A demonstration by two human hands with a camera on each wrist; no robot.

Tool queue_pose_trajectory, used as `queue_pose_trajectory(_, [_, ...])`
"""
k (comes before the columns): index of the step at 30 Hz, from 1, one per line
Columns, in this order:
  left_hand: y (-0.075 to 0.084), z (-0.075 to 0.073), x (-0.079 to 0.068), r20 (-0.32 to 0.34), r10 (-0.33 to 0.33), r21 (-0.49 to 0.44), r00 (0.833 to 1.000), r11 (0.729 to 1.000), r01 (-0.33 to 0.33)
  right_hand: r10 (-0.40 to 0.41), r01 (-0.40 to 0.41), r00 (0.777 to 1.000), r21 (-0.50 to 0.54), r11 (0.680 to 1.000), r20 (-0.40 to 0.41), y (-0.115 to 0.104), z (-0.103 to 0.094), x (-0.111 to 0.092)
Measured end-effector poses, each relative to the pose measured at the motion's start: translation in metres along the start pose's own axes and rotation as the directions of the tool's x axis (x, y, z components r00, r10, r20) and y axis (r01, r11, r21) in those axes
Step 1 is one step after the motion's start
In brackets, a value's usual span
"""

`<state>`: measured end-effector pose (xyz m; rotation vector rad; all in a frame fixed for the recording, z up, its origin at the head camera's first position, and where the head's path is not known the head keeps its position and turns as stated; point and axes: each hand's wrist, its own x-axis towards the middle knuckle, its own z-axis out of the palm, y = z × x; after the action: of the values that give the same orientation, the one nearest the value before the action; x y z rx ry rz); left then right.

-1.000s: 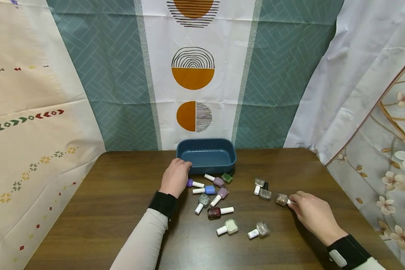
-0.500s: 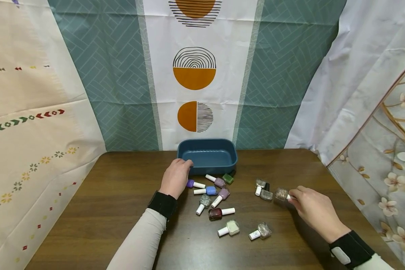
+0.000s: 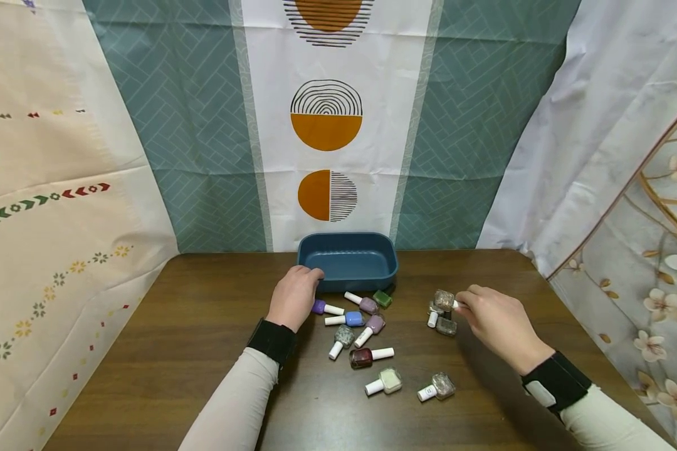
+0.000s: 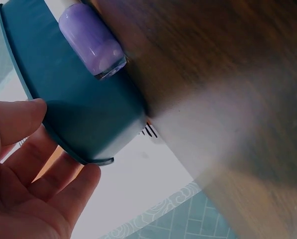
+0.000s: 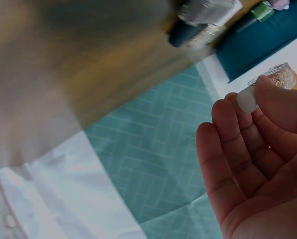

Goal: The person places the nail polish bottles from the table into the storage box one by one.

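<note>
My right hand (image 3: 499, 322) pinches the white cap of a nail polish bottle (image 3: 444, 299) with coppery glitter. That bottle is held above the table, overlapping two clear glitter bottles in the head view. In the right wrist view thumb and fingertips meet on its cap (image 5: 247, 99). My left hand (image 3: 294, 297) grips the near left rim of a dark blue bin (image 3: 350, 284), thumb on one side and fingers on the other in the left wrist view. A purple nail polish bottle (image 4: 92, 41) lies by the bin, partly hidden behind the left hand in the head view.
In front of the bin lie blue (image 3: 354, 319), mauve (image 3: 375, 323), green (image 3: 382, 299) and dark red (image 3: 361, 358) bottles. Nearer are a pale green bottle (image 3: 391, 379) and a clear glitter bottle (image 3: 443, 385). A patterned curtain (image 3: 214, 188) hangs behind the table.
My right hand has lifted the coppery glitter bottle off the table and moved it left and away from me, over the clear glitter bottles. The left hand stays at the bin.
</note>
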<state>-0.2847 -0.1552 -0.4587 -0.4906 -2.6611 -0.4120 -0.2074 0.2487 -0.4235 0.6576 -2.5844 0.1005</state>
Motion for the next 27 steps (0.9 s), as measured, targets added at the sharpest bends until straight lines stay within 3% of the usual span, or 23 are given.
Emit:
queue_pose_trajectory(12, [0.002, -0.003, -0.002, -0.015, 0.007, -0.019, 1.0, 1.0, -0.007, -0.044, 0.044, 0.999, 0.036, 0.998, 0.005, -0.018, 0.009, 0.054])
queue_pose_trajectory(27, [0.003, -0.003, 0.0, 0.002, -0.002, -0.005, 1.0, 1.0, 0.002, -0.051, 0.05, 0.998, 0.029, 0.998, 0.033, -0.031, 0.021, 0.095])
